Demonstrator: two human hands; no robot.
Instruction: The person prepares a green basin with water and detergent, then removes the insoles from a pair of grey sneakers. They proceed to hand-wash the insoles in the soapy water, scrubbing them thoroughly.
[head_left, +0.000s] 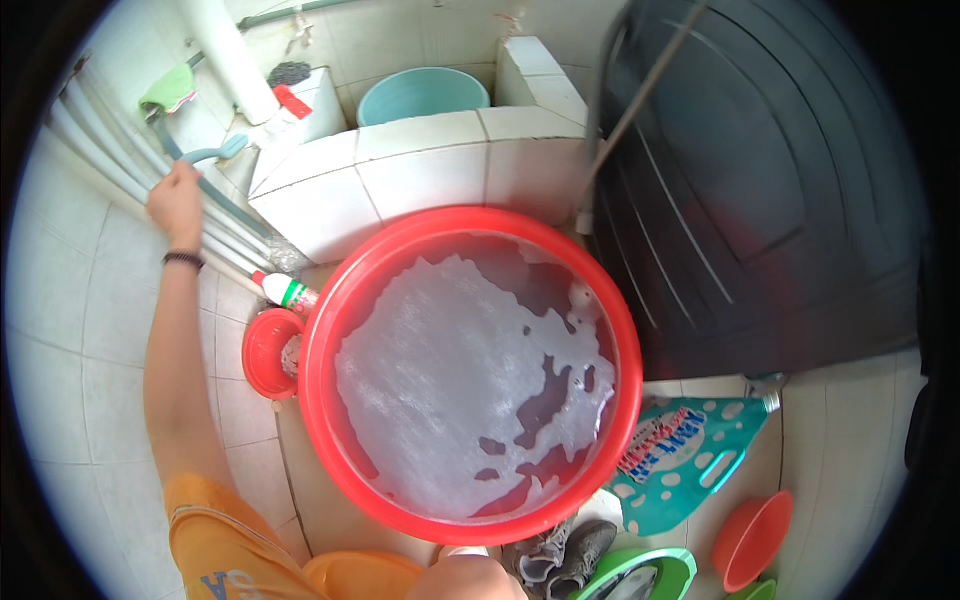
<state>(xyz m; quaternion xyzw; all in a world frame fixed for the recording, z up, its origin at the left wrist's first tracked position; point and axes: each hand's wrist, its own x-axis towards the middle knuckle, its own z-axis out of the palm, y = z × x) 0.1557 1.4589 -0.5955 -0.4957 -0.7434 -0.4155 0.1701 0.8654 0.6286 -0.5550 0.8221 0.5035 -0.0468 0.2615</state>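
Up at the left, my left hand (178, 206) is closed around the handle of a light-blue brush (221, 150), beside white wall pipes (112, 154). The brush's head points right, and its bristles cannot be made out. Out of view is my right hand. In front of me stands a large red plastic basin (471, 531) of water, with white suds (442, 360) over most of the surface. Left of the basin are a white bottle with a red cap (291, 292) and a small red bowl (264, 352).
A tiled ledge (427, 154) fronts a light-blue tub (424, 94). A dark panel (750, 187) and a pole (645, 94) are at right. Nearby are a teal detergent bag (675, 480), a red bowl (754, 540), sneakers (581, 555), a green basin (679, 562) and an orange basin (364, 574).
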